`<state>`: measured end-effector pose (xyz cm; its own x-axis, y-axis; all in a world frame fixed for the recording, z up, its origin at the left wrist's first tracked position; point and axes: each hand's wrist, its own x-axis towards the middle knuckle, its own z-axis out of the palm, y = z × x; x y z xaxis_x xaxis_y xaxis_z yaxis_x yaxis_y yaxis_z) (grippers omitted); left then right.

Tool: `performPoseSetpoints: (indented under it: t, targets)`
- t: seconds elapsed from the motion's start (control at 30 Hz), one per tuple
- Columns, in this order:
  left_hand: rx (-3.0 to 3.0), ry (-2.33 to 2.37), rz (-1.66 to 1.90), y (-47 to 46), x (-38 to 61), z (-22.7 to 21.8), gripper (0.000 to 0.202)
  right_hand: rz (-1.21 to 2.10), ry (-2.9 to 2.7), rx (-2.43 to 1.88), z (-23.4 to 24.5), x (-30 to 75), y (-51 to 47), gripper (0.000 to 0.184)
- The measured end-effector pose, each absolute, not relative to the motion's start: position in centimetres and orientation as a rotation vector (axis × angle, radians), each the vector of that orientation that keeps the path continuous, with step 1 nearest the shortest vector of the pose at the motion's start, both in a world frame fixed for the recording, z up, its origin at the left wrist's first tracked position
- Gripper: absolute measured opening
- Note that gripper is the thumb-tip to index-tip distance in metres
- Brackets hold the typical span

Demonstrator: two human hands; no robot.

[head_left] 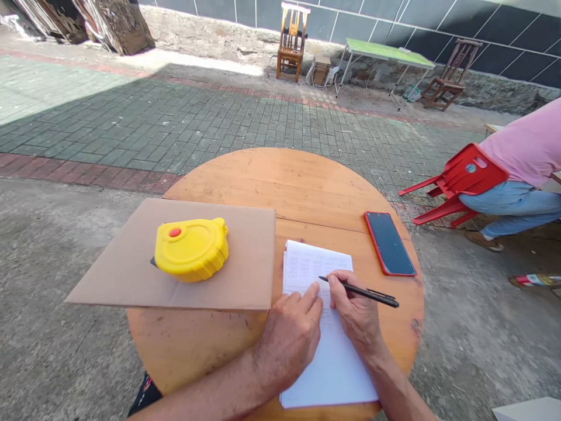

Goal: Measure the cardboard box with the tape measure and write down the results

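My right hand (357, 313) is closed round a black pen (368, 292), its tip at the written rows on the upper part of a white paper pad (333, 374). The rows of small marks are too faint to read. Across the pad's left side lies my left hand (295, 327), fingers laid on the paper and holding nothing. To the left, a yellow tape measure (193, 248) with a red button rests on a flat brown cardboard sheet (249, 257). A phone (390, 242) in a red case lies right of the pad, touched by neither hand.
Everything lies on a round wooden table (280, 175); the cardboard overhangs its left edge. At right, a person in a pink top (530, 140) sits on a red plastic stool (468, 175). Wooden chairs and a green folding table (385, 52) stand by the far wall.
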<state>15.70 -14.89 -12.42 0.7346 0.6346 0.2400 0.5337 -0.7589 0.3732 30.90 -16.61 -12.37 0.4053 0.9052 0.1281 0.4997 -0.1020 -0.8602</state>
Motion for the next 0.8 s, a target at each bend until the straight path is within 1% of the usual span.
performPoseSetpoints:
  t: [0.8]
  targets:
    - [2.655,0.921,0.487,-14.94,15.78,-12.48,0.026,0.588,-1.23,-1.76,-12.4,30.9,-16.62,0.022]
